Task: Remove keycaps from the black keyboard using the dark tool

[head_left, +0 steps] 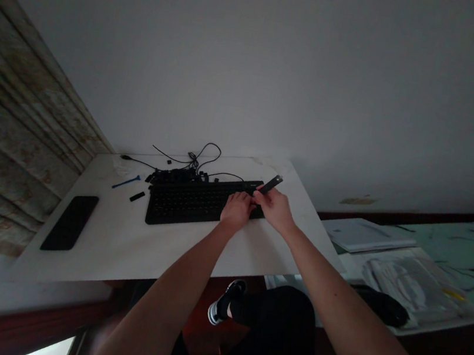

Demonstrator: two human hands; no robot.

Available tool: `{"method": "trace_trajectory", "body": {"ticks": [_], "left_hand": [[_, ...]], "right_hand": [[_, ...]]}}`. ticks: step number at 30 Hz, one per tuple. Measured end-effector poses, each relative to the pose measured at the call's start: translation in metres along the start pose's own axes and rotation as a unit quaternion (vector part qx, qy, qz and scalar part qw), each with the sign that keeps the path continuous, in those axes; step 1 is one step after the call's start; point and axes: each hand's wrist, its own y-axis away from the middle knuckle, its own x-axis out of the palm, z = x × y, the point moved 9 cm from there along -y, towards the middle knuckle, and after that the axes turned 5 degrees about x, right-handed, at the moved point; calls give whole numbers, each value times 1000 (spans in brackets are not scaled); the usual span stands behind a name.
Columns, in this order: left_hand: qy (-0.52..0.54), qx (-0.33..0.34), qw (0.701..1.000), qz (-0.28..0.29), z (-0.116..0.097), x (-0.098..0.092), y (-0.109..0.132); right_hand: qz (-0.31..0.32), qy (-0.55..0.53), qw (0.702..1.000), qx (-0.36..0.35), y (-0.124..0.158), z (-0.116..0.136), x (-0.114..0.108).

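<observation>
A black keyboard [191,200] lies on a white table [129,241], its cable [198,157] coiled behind it. My left hand [236,209] rests on the keyboard's right part with its fingers curled down onto the keys. My right hand [272,205] sits at the keyboard's right end and pinches a long, narrow black piece [271,184] that sticks up and away from the board. A heap of loose black keycaps [172,177] lies along the keyboard's far left edge.
A black phone [70,222] lies face up at the table's left. A blue stick-like tool [126,182] and a small black piece [137,196] lie left of the keyboard. Papers and plastic sleeves [409,274] cover a lower surface at right. My knee and shoe [224,306] show below the table.
</observation>
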Motion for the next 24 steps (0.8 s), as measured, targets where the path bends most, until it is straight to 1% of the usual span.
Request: {"method": "trace_trajectory", "body": {"ticks": [3,4,6,8,11,13,15,17,20,22,24], "left_hand": [[5,6,1000,8,0,0,-1],[10,6,1000,8,0,0,0],[25,3,1000,-1,2,-2,1],[39,0,999,-18,3,-4,3],[51,7,997,-52,3,-6,6],[51,20,996,-68,1,-7,8],[49,35,995,-78,-1,-6,10],[54,43,994,-91,-2,-7,11],[90,34,987,-131,-1,-13,12],[130,12,977,-170,6,-23,13],[167,-20,963,-209,21,-39,16]], "right_hand": [[15,31,999,-40,-14,28,-5],[18,45,998,-51,-19,33,-7],[0,30,998,-47,-28,30,-16],[-45,-39,998,-5,-29,8,-29],[-130,-134,979,87,-15,-46,-41],[-176,-160,963,125,1,-79,-44],[-213,-163,953,138,15,-102,-45],[-238,-146,951,136,23,-114,-46],[-252,-113,953,129,25,-118,-48],[-251,-105,953,130,24,-118,-49],[-249,-103,954,131,23,-117,-49]]}}
